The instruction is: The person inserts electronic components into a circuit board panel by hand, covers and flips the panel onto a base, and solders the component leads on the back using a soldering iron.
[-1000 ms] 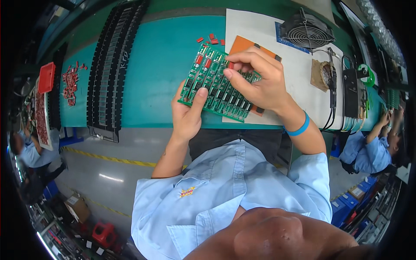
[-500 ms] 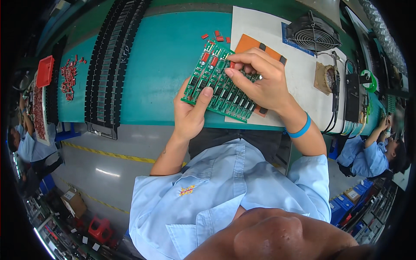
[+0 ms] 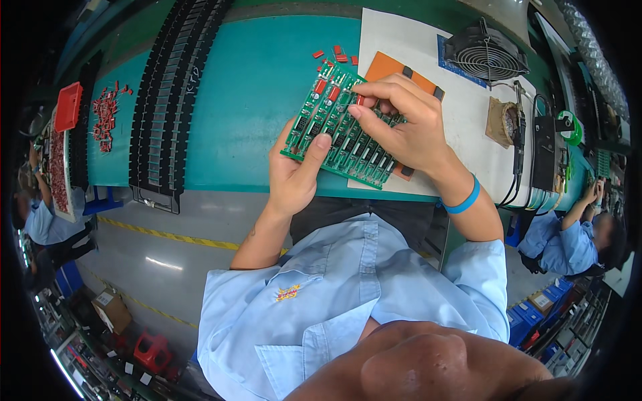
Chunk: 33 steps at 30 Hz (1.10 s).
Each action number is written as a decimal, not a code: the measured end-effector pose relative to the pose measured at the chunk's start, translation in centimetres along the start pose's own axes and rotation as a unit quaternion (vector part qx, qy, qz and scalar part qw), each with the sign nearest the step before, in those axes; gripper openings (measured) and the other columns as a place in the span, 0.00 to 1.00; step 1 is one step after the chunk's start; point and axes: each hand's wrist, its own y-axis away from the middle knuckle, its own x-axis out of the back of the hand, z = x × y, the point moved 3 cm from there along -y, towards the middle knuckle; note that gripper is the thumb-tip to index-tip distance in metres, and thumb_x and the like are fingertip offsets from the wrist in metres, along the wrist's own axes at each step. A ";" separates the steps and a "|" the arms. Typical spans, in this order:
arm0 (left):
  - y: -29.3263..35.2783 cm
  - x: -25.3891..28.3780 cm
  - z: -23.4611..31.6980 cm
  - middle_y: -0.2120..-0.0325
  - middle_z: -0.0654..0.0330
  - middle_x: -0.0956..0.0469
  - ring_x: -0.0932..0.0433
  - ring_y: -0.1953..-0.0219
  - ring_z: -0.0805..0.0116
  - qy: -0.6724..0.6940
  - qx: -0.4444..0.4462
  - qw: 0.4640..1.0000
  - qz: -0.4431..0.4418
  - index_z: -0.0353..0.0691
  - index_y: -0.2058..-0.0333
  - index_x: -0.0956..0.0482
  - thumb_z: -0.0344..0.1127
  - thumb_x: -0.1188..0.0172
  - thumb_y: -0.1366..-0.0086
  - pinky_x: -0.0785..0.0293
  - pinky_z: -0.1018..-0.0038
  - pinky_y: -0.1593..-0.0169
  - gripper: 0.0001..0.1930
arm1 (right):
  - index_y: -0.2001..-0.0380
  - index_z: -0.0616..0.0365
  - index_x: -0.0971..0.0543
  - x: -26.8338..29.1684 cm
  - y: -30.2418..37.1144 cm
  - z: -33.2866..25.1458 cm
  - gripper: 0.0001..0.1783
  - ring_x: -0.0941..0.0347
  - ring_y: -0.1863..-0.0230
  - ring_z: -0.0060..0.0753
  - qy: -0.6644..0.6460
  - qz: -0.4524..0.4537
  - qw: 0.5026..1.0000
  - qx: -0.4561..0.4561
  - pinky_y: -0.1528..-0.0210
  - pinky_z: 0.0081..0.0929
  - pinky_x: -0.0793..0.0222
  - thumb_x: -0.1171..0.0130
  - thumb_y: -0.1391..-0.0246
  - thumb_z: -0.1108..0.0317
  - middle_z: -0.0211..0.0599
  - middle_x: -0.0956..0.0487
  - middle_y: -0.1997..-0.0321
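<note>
1. Far left, one shallow red plastic tray (image 3: 68, 107); beside it, a heap of small red components (image 3: 105, 115) on the long teal surface (image 3: 234, 113), too many to count from here.
2. One long black ladder-like rack (image 3: 160, 100).
3. The left hand (image 3: 294, 170) has its grip closed on one rectangular green circuit board (image 3: 341, 137), thumb on top, above the surface's near edge. A slackening thumb might let the board tip and parts slide out.
4. Two box-shaped red blocks (image 3: 319, 87) sit on the board's upper left; past its far edge lie about five loose red pieces (image 3: 341, 58).
5. The right hand (image 3: 409, 120) has its grip nearly closed, thumb and forefinger about one more red block (image 3: 360, 100) at the board. Pressed crooked, I'd fear bent leads, though those are hidden.
6. One flat orange plate (image 3: 384, 65), one white sheet (image 3: 461, 100), one black round-grilled fan (image 3: 487, 57).
</note>
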 end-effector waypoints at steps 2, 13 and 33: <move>0.0 0.1 0.0 0.58 0.59 0.17 0.24 0.61 0.77 -0.004 -0.002 1.000 -0.005 0.31 0.43 0.24 0.28 0.42 0.25 0.27 0.80 0.54 0.15 | 0.60 0.63 0.14 -0.1 0.0 0.0 0.14 0.26 0.70 0.23 0.001 0.001 1.000 0.001 0.69 0.17 0.30 0.27 0.53 0.80 0.32 0.17 0.69; -0.1 -0.1 0.1 0.58 0.59 0.17 0.24 0.61 0.78 -0.007 -0.010 1.000 -0.015 0.31 0.42 0.25 0.28 0.41 0.26 0.27 0.80 0.55 0.16 | 0.61 0.64 0.14 -0.1 -0.1 0.0 0.13 0.33 0.73 0.19 0.005 0.019 1.000 0.013 0.71 0.14 0.37 0.28 0.52 0.81 0.30 0.18 0.70; 0.0 0.1 -0.1 0.57 0.60 0.17 0.24 0.62 0.78 -0.006 -0.012 1.000 -0.026 0.31 0.41 0.25 0.28 0.41 0.26 0.27 0.81 0.55 0.17 | 0.62 0.63 0.14 -0.3 0.0 -0.5 0.14 0.26 0.72 0.24 0.050 0.026 0.998 0.012 0.70 0.19 0.30 0.26 0.55 0.79 0.32 0.17 0.71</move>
